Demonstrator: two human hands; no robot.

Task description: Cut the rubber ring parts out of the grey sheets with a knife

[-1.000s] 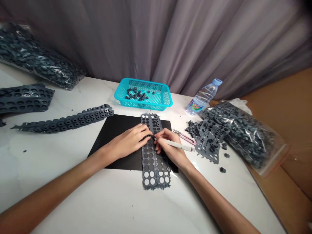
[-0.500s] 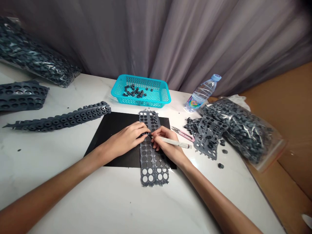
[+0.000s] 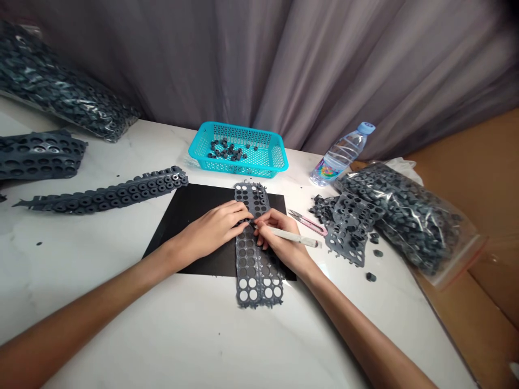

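Note:
A grey rubber strip full of round holes (image 3: 255, 265) lies lengthwise over a black mat (image 3: 194, 216) on the white table. My left hand (image 3: 217, 227) rests on the strip's left side, fingers curled and pressing it down. My right hand (image 3: 278, 237) is closed round a slim white craft knife (image 3: 298, 237), its tip at the strip between my two hands. A turquoise basket (image 3: 275, 156) behind the mat holds several small grey rubber rings.
Pink snips (image 3: 310, 222) lie right of the mat beside emptied grey strips (image 3: 348, 227) and a clear bag of rubber parts (image 3: 409, 216). A water bottle (image 3: 343, 154) stands at the back. More ringed strips (image 3: 109, 194) and another bag (image 3: 60, 102) lie left.
The hands have hardly moved on the strip; the view has shifted slightly.

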